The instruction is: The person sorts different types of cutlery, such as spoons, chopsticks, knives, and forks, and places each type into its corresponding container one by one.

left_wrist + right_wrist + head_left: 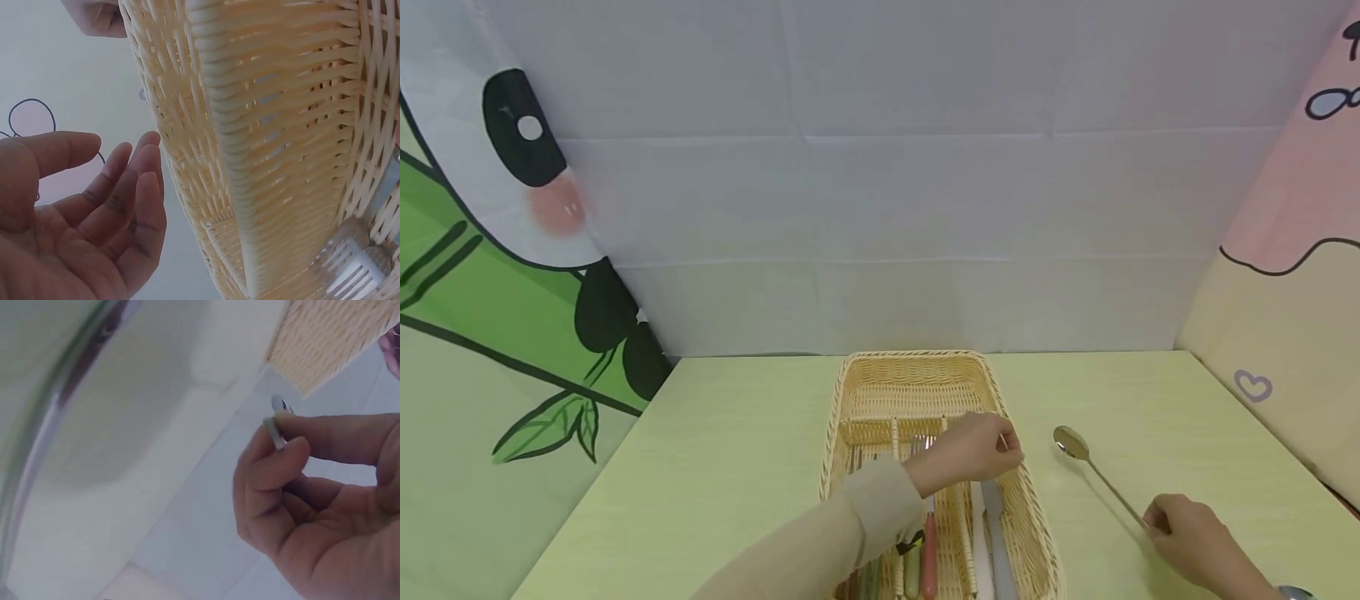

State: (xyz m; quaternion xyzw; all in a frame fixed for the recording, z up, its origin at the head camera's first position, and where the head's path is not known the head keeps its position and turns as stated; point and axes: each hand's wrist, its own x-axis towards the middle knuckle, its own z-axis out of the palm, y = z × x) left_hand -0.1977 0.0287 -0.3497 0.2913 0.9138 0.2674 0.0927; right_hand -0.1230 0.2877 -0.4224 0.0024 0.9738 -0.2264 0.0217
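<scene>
Right hand (1195, 542) is only pinching the very tip of the spoon's (1097, 475) thin handle, so it could easily swivel or slip out. It's a long, skinny metal spoon with a small gold-ish bowl, lying on the table (737, 450) just right of the wicker basket (1037, 533). Left hand (973, 454) hovers over the basket, fingers relaxed, holding nothing.

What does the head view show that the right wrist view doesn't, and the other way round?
Only the head view shows the whole spoon on the table, the cutlery lying in the basket, and the left hand over it. Only the right wrist view shows thumb and forefinger pinching the spoon's handle tip. Both show the right hand, basket and spoon.
</scene>
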